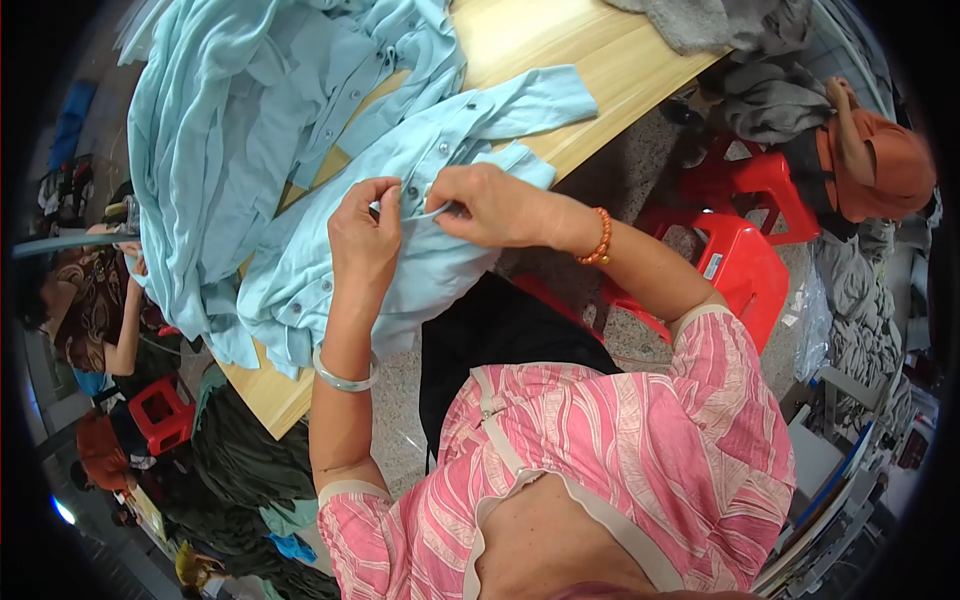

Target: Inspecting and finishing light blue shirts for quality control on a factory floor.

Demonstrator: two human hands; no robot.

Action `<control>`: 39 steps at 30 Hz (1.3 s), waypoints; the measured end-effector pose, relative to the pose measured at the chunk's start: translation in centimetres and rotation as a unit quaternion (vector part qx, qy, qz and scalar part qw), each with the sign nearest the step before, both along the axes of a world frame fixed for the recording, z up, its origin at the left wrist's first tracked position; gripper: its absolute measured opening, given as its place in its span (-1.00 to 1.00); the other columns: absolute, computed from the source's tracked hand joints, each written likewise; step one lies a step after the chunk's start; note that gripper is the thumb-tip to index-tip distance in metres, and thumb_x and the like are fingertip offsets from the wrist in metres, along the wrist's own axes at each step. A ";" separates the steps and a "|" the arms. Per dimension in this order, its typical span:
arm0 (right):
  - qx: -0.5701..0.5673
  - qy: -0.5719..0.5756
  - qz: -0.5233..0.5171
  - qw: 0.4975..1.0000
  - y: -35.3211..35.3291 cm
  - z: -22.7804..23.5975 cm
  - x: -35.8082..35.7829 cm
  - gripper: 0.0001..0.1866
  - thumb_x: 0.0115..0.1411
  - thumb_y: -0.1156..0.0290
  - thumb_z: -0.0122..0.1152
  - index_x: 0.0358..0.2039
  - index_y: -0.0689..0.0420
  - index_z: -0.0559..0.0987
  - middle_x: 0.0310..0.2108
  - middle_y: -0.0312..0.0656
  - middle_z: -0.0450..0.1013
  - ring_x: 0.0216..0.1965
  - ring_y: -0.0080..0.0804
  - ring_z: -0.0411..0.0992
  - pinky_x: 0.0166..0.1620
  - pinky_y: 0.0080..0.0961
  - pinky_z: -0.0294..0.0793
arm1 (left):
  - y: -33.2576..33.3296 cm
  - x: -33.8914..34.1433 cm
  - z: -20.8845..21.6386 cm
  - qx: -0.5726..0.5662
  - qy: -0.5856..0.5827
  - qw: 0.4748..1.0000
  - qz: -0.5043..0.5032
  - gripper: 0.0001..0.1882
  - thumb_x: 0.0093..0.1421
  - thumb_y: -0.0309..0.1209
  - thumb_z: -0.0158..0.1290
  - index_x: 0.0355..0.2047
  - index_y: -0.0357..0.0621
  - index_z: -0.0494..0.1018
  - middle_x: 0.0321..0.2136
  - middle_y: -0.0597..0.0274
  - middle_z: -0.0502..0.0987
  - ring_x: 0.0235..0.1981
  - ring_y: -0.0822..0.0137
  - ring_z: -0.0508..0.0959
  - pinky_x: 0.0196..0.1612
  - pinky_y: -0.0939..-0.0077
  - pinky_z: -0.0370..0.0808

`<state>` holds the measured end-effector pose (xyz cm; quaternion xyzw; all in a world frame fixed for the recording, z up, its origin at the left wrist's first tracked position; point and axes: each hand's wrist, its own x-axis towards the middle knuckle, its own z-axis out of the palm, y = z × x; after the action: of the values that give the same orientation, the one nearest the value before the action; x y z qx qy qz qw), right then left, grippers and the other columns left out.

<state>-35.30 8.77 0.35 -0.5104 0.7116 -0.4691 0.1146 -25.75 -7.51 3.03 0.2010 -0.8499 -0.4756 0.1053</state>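
both hands work at the near edge of the wooden worktop (560,60), where a pale blue button shirt (420,190) lies partly draped over that edge toward the person. the left hand (365,235) is closed in a pinch on a fold of the shirt's button strip, fingers curled down over the cloth, a pale green bangle (342,376) on its wrist. the right hand (492,205) is closed too, gripping the same strip just beside the left, thumb and fingertips pressed on the fabric; a string of orange beads (600,238) circles its wrist. whether anything small sits between the fingers cannot be told, since the cloth and knuckles hide it. behind the shirt, toward the far left corner of the worktop, a heap of more pale blue shirts (230,120) spreads out and hangs over the left edge. grey garments (720,20) lie at the far right corner. 2 red plastic stools (745,255) stand on the floor to the right, well apart from the hands.
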 end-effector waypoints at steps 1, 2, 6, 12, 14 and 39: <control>-0.015 0.009 -0.005 1.000 -0.3 -0.1 0.3 -0.87 0.00 0.51 0.18 -0.39 0.24 0.54 -0.43 -0.03 0.48 -0.40 -0.08 0.48 -0.33 -0.35 0.46 | -0.3 -0.3 -0.9 -0.084 0.032 0.996 -0.022 -0.87 0.15 -0.47 0.10 -0.33 -0.28 0.54 -0.55 0.24 0.55 -0.62 0.51 0.41 -0.52 0.58 0.36; -0.031 0.020 -0.011 0.999 -0.5 -0.1 0.5 -0.87 0.00 0.51 0.18 -0.40 0.23 0.54 -0.44 -0.02 0.47 -0.39 -0.05 0.48 -0.32 -0.32 0.47 | -0.5 -0.7 -1.4 -0.167 0.066 0.983 -0.045 -0.87 0.15 -0.46 0.10 -0.33 -0.27 0.54 -0.54 0.17 0.56 -0.61 0.44 0.45 -0.49 0.55 0.39; -0.004 0.044 -0.032 0.998 0.2 -0.9 0.6 -0.83 0.05 0.37 0.13 -0.48 0.23 0.48 -0.45 0.02 0.39 -0.37 0.01 0.42 -0.28 -0.20 0.44 | 0.8 -1.9 -2.1 -0.238 0.051 0.965 -0.103 -0.91 0.09 -0.52 0.10 -0.39 -0.28 0.49 -0.49 -0.01 0.49 -0.48 0.07 0.51 -0.37 0.32 0.43; -0.005 0.047 -0.002 0.999 -0.6 -1.8 1.3 -0.86 0.02 0.44 0.09 -0.37 0.18 0.44 -0.39 -0.03 0.35 -0.30 -0.05 0.41 -0.23 -0.26 0.43 | 0.8 -1.1 -0.5 -0.248 0.041 0.954 -0.164 -0.91 0.06 -0.55 0.10 -0.41 -0.28 0.44 -0.47 -0.05 0.45 -0.44 -0.05 0.49 -0.36 0.26 0.41; -0.033 0.047 0.003 0.998 -0.1 -1.3 1.3 -0.84 0.00 0.43 0.09 -0.38 0.20 0.44 -0.39 -0.03 0.35 -0.30 -0.06 0.41 -0.23 -0.28 0.43 | 1.0 -1.2 -0.2 -0.268 0.014 0.950 -0.160 -0.90 0.06 -0.53 0.11 -0.41 -0.28 0.43 -0.47 -0.07 0.46 -0.43 -0.10 0.48 -0.36 0.24 0.41; 0.033 0.108 -0.117 0.987 -1.2 -0.9 2.7 -0.75 0.05 0.37 0.20 -0.36 0.28 0.42 -0.39 0.02 0.38 -0.36 0.00 0.45 -0.29 -0.28 0.48 | -2.6 -0.7 -1.0 0.378 -0.105 0.916 -0.084 -0.82 0.15 -0.44 0.16 -0.29 -0.28 0.47 -0.47 0.32 0.51 -0.54 0.55 0.45 -0.45 0.71 0.41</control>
<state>-32.59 7.56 -0.56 -0.4673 0.7895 -0.3980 -0.0018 -26.45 -10.07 1.98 0.2023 -0.6265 -0.7448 -0.1089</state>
